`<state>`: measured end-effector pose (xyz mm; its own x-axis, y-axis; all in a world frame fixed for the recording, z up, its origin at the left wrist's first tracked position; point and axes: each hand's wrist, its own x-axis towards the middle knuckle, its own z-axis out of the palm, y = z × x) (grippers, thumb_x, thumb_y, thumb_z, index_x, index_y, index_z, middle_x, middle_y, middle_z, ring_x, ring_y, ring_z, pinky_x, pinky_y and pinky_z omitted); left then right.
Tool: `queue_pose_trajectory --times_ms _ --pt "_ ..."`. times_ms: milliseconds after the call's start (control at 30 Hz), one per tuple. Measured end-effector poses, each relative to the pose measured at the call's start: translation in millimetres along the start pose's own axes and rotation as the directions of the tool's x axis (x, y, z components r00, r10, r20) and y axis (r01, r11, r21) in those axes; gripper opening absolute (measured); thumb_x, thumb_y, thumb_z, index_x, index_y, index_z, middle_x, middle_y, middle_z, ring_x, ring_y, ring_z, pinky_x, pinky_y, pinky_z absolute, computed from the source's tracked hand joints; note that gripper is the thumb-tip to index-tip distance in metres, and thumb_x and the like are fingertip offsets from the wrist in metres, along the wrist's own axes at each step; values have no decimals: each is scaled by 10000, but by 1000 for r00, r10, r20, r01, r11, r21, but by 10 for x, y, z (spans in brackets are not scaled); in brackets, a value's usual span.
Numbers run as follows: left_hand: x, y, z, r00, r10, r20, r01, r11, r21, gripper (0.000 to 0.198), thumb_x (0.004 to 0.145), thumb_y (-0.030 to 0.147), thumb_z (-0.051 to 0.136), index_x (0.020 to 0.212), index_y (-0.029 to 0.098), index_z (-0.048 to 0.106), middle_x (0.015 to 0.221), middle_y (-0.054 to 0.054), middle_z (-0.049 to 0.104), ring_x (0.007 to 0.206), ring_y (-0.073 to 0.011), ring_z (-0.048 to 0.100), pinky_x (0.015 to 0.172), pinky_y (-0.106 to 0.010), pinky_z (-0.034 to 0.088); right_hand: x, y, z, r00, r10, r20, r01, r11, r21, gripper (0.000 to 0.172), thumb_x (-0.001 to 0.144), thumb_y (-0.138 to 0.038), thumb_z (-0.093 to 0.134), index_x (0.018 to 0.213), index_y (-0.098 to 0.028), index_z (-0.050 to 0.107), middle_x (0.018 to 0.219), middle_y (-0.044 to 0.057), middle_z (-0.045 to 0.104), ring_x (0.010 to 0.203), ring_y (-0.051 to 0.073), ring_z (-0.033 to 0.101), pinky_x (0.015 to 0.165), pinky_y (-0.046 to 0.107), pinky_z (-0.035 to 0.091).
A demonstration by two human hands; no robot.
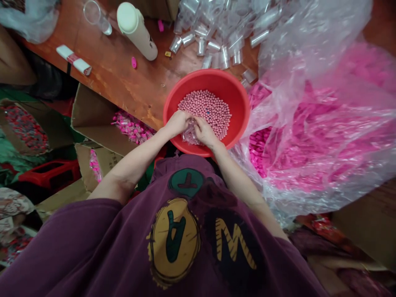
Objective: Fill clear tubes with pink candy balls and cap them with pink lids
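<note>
A red plastic basin (pixel 243 105) stands at the table's edge in front of me, with many small pink beads (pixel 213 108) spread over its bottom. Over the basin's near side, my left hand (pixel 180 121) and my right hand (pixel 204 131) meet with fingers closed around a small clear plastic cup (pixel 189 135). Pink beads seem to show through its wall. My fingers hide part of the cup, so its exact tilt is unclear. A tiny blue speck lies among the beads.
Clear plastic cups (pixel 225 57) are heaped behind the basin. To the right, a clear bag (pixel 309 136) holds bright pink pieces. A white bottle (pixel 137 33) and folded white packet (pixel 73 60) occupy the table. At left, a cardboard box (pixel 93 119) contains pink-capped items; another person's arm (pixel 14 60) shows.
</note>
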<state>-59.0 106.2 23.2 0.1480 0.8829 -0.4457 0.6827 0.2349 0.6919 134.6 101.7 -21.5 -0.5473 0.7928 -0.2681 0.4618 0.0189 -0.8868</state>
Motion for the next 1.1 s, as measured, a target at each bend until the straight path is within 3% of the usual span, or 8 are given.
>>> queue_pose_trajectory --times_ms 133,300,400,500,667,800,933,1100 --pt "-40 -21 162 998 33 60 -26 994 -110 328 888 83 573 946 223 864 1025 -76 847 998 -235 746 1024 -332 536 -133 69 -148 990 118 72 -123 990 73 423 1032 -267 538 1387 -213 762 1397 94 815 1299 272 748 1211 517 595" --pt "-93 -28 311 984 153 88 -147 986 -78 273 960 139 609 1028 216 862 1131 -135 836 1160 -289 737 1178 -439 504 -240 137 -369 969 219 118 -223 975 18 204 1001 -280 689 1167 -198 773 1057 65 842 945 231 772 943 435 694" --pt "-60 -6 256 994 89 -61 -89 996 -3 259 1017 234 646 1216 188 805 1402 -171 768 1382 -320 664 1286 -480 461 -191 157 -585 965 254 62 -250 966 -67 274 964 -241 737 1229 -173 748 1214 129 798 1129 294 750 1083 511 652" --pt "60 17 189 977 -67 -200 90 990 110 480 1002 166 636 1481 161 657 1669 -202 584 1529 -370 567 1333 -540 438 -82 161 -773 956 260 -135 -290 909 -300 444 992 -113 581 1428 -90 662 1473 254 653 1383 397 653 1245 634 522" --pt "341 65 314 935 -298 -194 312 949 46 611 927 5 564 1523 134 597 1692 -253 509 1504 -469 583 1274 -643 482 229 125 -661 900 293 -324 -427 741 -518 502 1033 -23 270 1307 -23 691 1404 327 639 1359 462 652 1136 706 548" --pt "497 0 447 922 -347 -172 325 935 -141 628 833 -34 648 1435 145 662 1614 -231 582 1513 -457 590 1337 -612 427 468 114 -337 917 327 -227 -396 801 -448 444 1018 -13 341 1294 -54 687 1463 296 609 1353 415 663 1193 638 535" --pt "489 -171 395 933 -309 -186 250 926 -284 660 776 -39 694 1411 143 709 1569 -194 657 1541 -384 582 1376 -523 404 546 225 -163 954 266 -141 -295 919 -263 446 932 -51 581 1370 -96 650 1478 231 622 1332 330 662 1248 529 541" --pt "316 -147 325 929 -335 -157 205 819 -535 563 810 89 794 1370 89 736 1425 -189 760 1342 -313 723 1253 -487 521 415 337 -38 945 240 -225 -210 966 149 505 893 -209 705 1388 -202 606 1428 149 652 1027 235 704 999 474 676"
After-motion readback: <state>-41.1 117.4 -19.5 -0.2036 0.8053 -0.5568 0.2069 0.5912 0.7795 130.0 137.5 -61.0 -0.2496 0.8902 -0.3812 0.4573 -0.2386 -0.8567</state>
